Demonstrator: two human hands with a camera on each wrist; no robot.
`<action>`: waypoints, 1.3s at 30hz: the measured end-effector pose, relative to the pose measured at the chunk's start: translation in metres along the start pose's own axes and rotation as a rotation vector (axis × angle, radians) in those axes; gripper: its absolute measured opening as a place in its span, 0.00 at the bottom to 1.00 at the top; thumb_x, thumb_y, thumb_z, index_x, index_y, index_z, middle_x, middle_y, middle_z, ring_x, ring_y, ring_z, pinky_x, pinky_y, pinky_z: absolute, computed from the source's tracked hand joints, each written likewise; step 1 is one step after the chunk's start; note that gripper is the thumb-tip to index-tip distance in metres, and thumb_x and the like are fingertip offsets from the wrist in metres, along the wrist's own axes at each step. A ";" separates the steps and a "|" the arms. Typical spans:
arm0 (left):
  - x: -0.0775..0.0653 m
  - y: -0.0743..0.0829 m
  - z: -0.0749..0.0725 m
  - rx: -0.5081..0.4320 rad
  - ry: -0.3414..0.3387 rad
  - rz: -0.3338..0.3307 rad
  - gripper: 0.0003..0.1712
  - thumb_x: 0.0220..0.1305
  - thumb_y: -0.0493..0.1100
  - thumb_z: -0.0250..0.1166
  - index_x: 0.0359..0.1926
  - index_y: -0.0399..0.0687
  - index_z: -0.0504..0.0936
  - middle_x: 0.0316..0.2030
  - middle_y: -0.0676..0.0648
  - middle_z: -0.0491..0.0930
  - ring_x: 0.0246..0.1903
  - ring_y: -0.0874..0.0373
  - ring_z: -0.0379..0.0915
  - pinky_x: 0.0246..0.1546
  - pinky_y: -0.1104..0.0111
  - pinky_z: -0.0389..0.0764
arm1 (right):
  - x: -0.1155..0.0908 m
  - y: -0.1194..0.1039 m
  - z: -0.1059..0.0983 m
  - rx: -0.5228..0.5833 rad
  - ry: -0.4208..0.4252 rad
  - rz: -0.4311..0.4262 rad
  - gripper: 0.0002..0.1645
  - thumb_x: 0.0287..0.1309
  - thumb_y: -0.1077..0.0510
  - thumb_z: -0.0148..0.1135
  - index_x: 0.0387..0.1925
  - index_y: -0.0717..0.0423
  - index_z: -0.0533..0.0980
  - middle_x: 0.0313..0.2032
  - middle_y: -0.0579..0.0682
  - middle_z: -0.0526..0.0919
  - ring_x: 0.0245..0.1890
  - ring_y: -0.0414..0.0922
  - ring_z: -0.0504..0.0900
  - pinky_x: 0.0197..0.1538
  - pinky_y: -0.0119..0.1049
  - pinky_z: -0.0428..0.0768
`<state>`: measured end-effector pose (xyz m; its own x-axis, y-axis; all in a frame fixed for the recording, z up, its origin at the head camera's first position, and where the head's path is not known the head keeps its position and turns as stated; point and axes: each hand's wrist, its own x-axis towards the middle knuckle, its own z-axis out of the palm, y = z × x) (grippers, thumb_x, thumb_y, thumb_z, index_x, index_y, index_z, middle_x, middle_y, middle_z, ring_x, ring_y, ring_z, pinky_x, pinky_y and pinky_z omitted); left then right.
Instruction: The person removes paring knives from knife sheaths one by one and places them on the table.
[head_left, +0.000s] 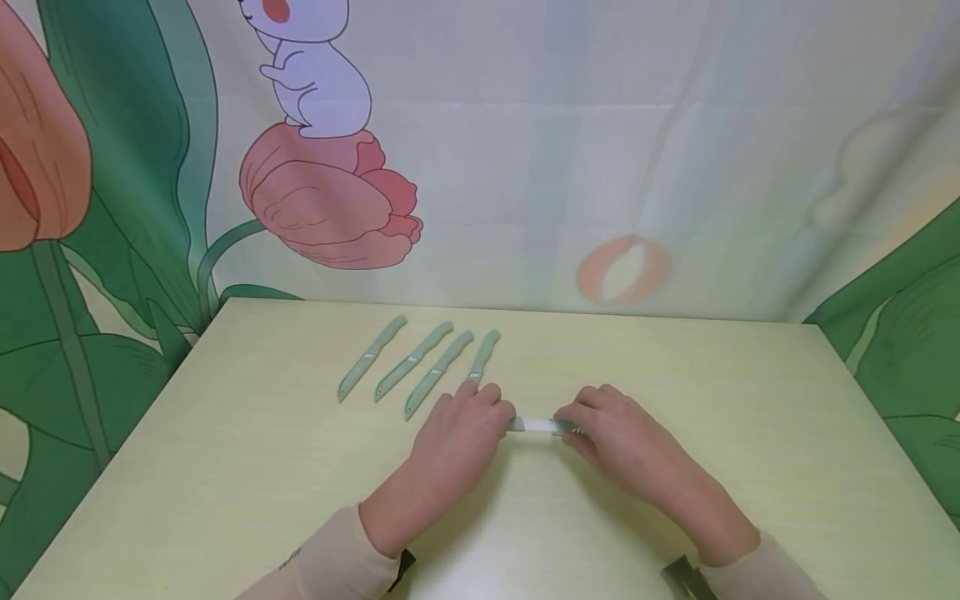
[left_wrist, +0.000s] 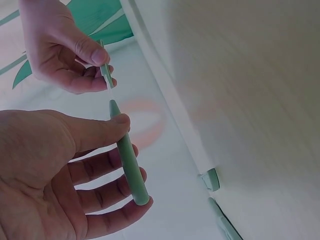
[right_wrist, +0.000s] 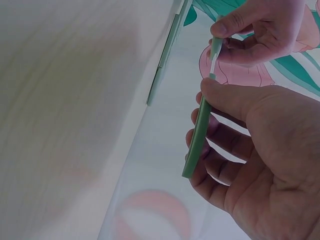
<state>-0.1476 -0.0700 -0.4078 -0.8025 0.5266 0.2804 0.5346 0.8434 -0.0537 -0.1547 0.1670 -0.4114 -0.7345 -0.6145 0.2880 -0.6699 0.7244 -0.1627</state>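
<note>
Above the table, a small knife with a pale green handle (left_wrist: 131,167) is held level between both hands. My left hand (head_left: 461,433) grips that handle, thumb on one side and fingers along the other. The green sheath (right_wrist: 198,135) is pinched by my right hand (head_left: 618,433) between thumb and fingers. A short stretch of bright blade (head_left: 537,425) shows between the handle and the sheath; the rest of the blade is hidden. Beyond the left hand lies another green knife (head_left: 486,350), its lower part covered by that hand.
More sheathed green knives lie slanted side by side to the left, among them one at the far left (head_left: 371,358), a middle one (head_left: 414,361) and a nearer one (head_left: 438,375). Behind the pale wooden table (head_left: 712,367) hangs a printed curtain (head_left: 510,167).
</note>
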 end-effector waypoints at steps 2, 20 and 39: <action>0.000 0.000 0.000 0.002 -0.003 -0.002 0.07 0.62 0.37 0.78 0.39 0.51 0.89 0.31 0.52 0.75 0.32 0.54 0.70 0.25 0.67 0.70 | 0.000 0.000 0.000 0.000 -0.001 0.002 0.14 0.56 0.63 0.80 0.45 0.55 0.87 0.38 0.47 0.84 0.35 0.43 0.76 0.39 0.35 0.78; 0.000 0.000 -0.001 0.019 -0.002 -0.013 0.07 0.62 0.37 0.78 0.37 0.51 0.88 0.29 0.52 0.74 0.31 0.54 0.69 0.24 0.67 0.69 | -0.001 0.000 -0.002 0.000 0.002 0.010 0.15 0.55 0.64 0.81 0.44 0.54 0.87 0.37 0.45 0.83 0.34 0.43 0.74 0.39 0.35 0.77; -0.001 -0.001 -0.001 0.018 -0.029 -0.032 0.09 0.62 0.32 0.75 0.36 0.50 0.86 0.29 0.51 0.73 0.31 0.53 0.69 0.25 0.65 0.71 | -0.001 0.002 -0.001 -0.014 0.003 0.017 0.15 0.55 0.64 0.81 0.45 0.55 0.87 0.38 0.47 0.85 0.34 0.43 0.76 0.38 0.35 0.78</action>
<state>-0.1471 -0.0720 -0.4070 -0.8267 0.5020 0.2543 0.5040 0.8615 -0.0622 -0.1550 0.1695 -0.4111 -0.7456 -0.6010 0.2880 -0.6555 0.7393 -0.1543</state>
